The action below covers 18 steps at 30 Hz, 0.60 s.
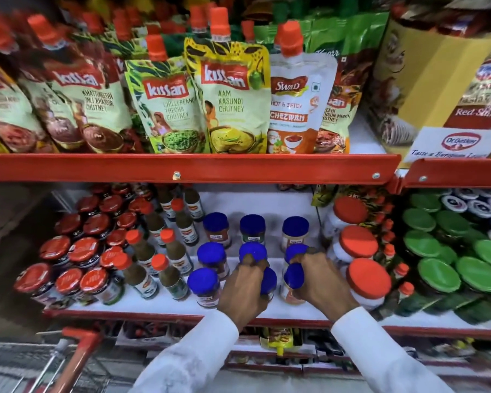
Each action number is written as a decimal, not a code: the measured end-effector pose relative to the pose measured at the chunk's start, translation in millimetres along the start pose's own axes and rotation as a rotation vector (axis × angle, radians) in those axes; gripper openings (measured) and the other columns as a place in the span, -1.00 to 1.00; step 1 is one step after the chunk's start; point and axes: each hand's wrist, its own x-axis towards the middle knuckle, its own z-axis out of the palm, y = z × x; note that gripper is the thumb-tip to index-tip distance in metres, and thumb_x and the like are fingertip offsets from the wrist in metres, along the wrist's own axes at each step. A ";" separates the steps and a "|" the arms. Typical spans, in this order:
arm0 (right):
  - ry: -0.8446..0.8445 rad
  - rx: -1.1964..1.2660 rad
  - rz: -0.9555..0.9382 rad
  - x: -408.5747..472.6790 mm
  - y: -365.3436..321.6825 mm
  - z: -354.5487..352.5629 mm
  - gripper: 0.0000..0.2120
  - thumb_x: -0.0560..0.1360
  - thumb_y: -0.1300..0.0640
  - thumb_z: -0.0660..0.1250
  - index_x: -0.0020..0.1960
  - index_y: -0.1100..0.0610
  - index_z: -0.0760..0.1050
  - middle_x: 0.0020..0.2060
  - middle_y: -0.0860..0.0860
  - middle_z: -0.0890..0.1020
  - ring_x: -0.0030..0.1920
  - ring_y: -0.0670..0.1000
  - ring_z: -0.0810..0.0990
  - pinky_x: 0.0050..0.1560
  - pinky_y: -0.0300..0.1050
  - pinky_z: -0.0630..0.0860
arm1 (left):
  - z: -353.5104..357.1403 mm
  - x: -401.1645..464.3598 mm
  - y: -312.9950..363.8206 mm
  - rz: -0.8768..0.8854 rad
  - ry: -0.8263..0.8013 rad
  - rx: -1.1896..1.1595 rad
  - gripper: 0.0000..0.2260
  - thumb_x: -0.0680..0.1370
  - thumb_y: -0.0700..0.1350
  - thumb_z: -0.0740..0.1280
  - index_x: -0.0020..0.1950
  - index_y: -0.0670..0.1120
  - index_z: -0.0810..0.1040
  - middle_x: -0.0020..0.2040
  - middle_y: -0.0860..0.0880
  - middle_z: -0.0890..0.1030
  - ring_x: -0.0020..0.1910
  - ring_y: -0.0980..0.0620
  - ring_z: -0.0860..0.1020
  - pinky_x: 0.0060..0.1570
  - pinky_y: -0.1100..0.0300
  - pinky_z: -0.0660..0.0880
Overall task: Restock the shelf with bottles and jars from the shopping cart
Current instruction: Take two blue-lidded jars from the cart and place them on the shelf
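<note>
Several blue-capped jars stand in three rows on the white lower shelf (182, 306). My left hand (245, 290) is wrapped around the front jar of the middle row (268, 279), which rests on the shelf. My right hand (319, 282) grips the front jar of the right row (292, 282), orange contents showing through its glass. Another blue-capped jar (203, 286) stands free to the left of my left hand. White sleeves cover both forearms. The shopping cart's red handle (78, 353) shows at the bottom left; its contents are out of view.
Brown sauce bottles with orange caps (138, 273) and red-lidded jars (68, 279) fill the shelf's left side. Large orange-lidded jars (367, 279) and green-lidded jars (437, 275) crowd the right. The red shelf edge (182, 167) above carries chutney pouches (236, 100).
</note>
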 end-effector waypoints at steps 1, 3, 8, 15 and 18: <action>0.005 0.013 0.002 1.7 1.1 4.7 -0.73 0.23 0.26 0.37 -0.09 0.05 0.51 -0.11 0.05 0.59 -0.17 0.11 0.62 -0.26 -0.16 0.43 | 2.1 -0.5 -0.4 0.003 0.002 0.008 -0.60 0.42 -0.21 0.38 0.24 -0.06 0.41 0.25 -0.13 0.43 0.04 -0.22 0.59 0.00 0.00 0.59; -0.004 0.032 0.005 2.9 2.3 12.3 -0.72 0.22 0.23 0.36 -0.10 0.03 0.47 -0.09 0.03 0.53 -0.18 0.11 0.62 -0.26 -0.13 0.50 | 5.3 -1.1 -3.0 0.001 0.003 0.007 -0.55 0.41 -0.18 0.41 0.27 -0.05 0.39 0.30 -0.13 0.38 0.05 -0.23 0.60 0.05 -0.02 0.59; -0.025 -0.070 0.012 -7.5 -0.9 13.8 -0.61 0.25 0.17 0.47 0.05 0.06 0.48 0.11 0.08 0.50 -0.11 0.17 0.64 -0.18 -0.03 0.61 | 5.8 -3.9 -9.3 0.026 0.010 0.002 -0.45 0.41 -0.18 0.45 0.36 0.00 0.36 0.34 -0.11 0.39 0.15 -0.21 0.58 0.16 -0.04 0.57; 0.090 -0.145 -0.072 -22.7 -25.7 -3.4 -0.52 0.36 0.12 0.44 0.26 0.01 0.46 0.25 0.03 0.49 0.19 0.17 0.50 -0.03 0.01 0.60 | -35.2 -26.0 -20.4 0.056 0.145 0.008 -0.44 0.41 -0.06 0.50 0.37 0.10 0.41 0.37 0.00 0.44 0.26 -0.09 0.50 0.12 0.00 0.57; 0.125 -0.170 -0.116 -24.6 -48.2 -9.5 -0.55 0.40 0.10 0.43 0.27 0.03 0.45 0.25 0.03 0.50 0.22 0.14 0.47 0.00 -0.01 0.55 | -59.1 -44.0 -35.3 0.033 0.251 0.061 -0.45 0.43 -0.05 0.48 0.39 0.12 0.41 0.39 0.03 0.46 0.30 -0.06 0.48 0.17 0.01 0.56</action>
